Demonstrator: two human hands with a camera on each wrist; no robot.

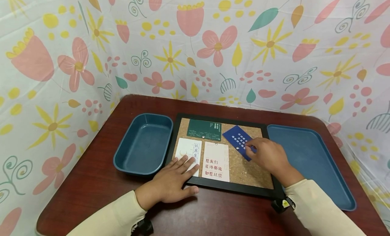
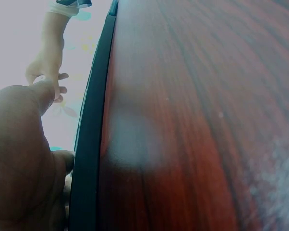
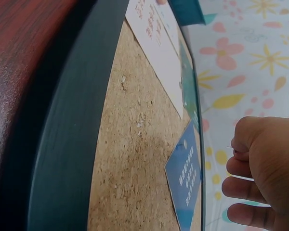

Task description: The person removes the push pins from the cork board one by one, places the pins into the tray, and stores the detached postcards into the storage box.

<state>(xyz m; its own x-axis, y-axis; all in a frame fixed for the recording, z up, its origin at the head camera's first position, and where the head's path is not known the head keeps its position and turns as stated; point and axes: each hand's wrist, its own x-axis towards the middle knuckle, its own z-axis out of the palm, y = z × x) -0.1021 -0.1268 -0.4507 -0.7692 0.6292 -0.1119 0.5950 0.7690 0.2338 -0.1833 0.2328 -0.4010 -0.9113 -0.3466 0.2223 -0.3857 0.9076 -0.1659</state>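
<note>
A black-framed cork board [image 1: 250,175] lies on the table with several cards on it. My left hand [image 1: 173,181] rests with its fingers spread over a white card [image 1: 186,146] and the board's lower frame. Above the blue card [image 1: 236,137], which lies tilted with a small pushpin [image 1: 237,148] in it, my right hand [image 1: 269,156] pinches something tiny. In the right wrist view, a thin pin point [image 3: 230,147] sticks out between thumb and forefinger; the pin's head is hidden. A cream card with red writing [image 1: 216,161] and a dark green card [image 1: 204,129] lie beside these.
A deep blue bin [image 1: 143,144] stands left of the board. A flat blue tray [image 1: 313,161] lies to the right, partly under the right forearm. Behind the wooden table [image 1: 213,209] hangs a flower-patterned cloth [image 1: 189,60].
</note>
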